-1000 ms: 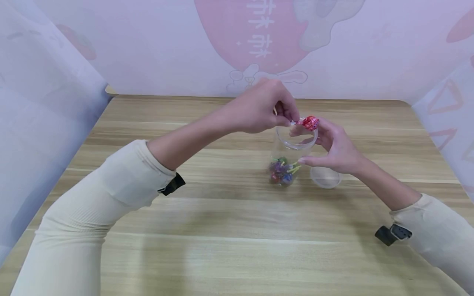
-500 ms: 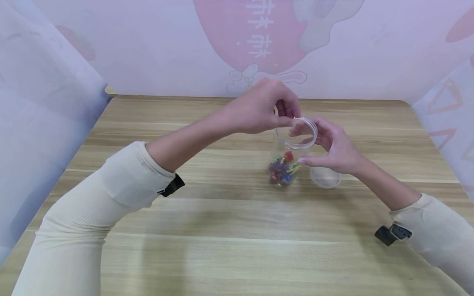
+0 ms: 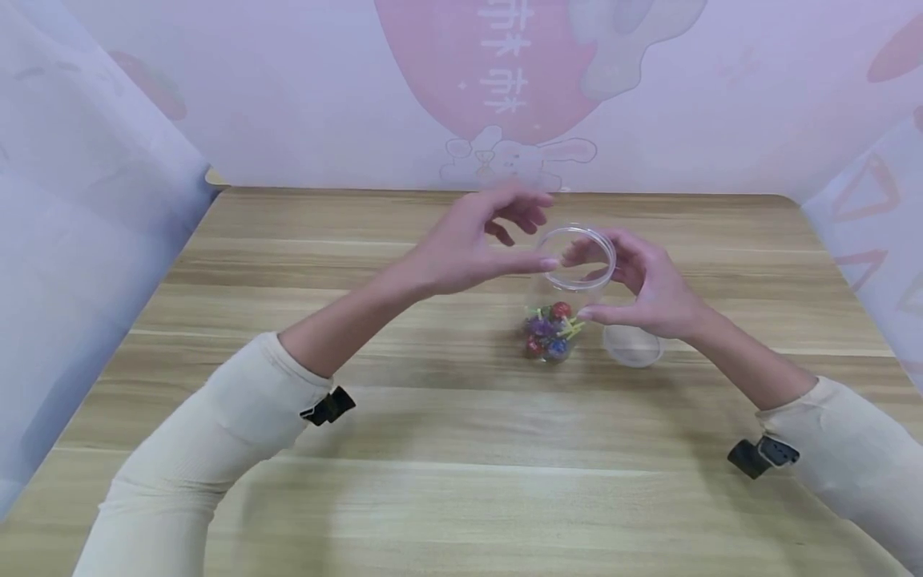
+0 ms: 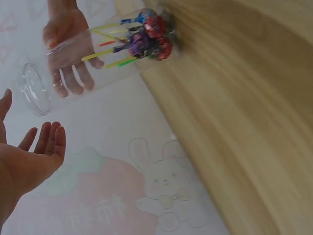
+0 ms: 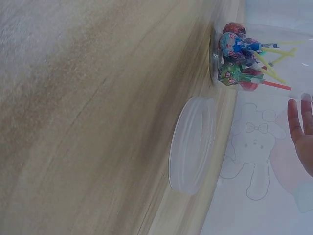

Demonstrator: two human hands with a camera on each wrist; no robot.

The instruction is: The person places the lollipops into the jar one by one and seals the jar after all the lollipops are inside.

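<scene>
One second ago the left hand was above the mouth of the clear jar and pinched a red lollipop by its stick. Half a second ago the lollipop had left the fingers and lay already inside the jar, on top of the other lollipops, while the hand was still curled over the rim. Now the left hand has opened, its fingers spread and loose, and it has moved a little lower and to the left, away from the rim. The left forearm and sleeve have also come lower over the table.
</scene>
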